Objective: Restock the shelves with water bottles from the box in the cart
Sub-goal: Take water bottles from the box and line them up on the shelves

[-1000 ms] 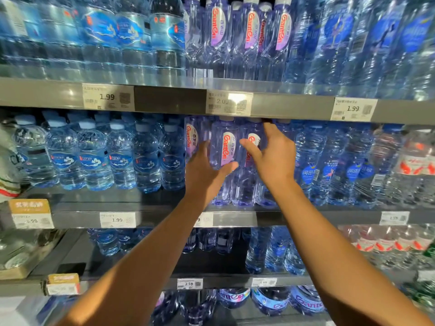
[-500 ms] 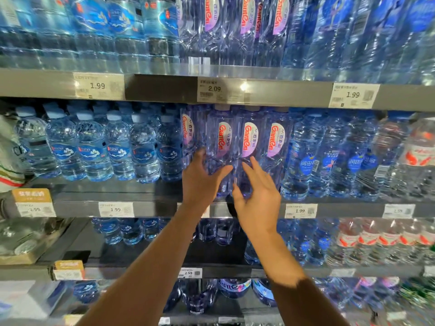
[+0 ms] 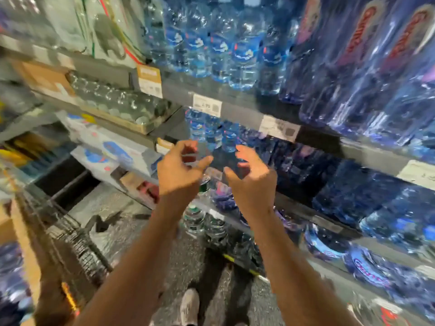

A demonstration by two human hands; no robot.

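Both hands, left hand [image 3: 180, 169] and right hand [image 3: 253, 176], hang empty with fingers loosely curled. The cart [image 3: 70, 234] sits down-left, nearer my left (its box blurred); shelved water bottles [image 3: 237, 52] stand upright.

We hold our left hand [image 3: 180, 169] and right hand [image 3: 253, 177] apart from the shelves [image 3: 247, 111], fingers loosely curled and empty, a narrow gap between them. Ahead and to the right of our hands, packed water bottles [image 3: 242, 55] wall off every shelf face. Below our hands the floor [image 3: 193, 257] lies open, with only our shoe [image 3: 189, 307] on it. To the left of our left forearm stands the wire cart [image 3: 70, 236], blocking that side.
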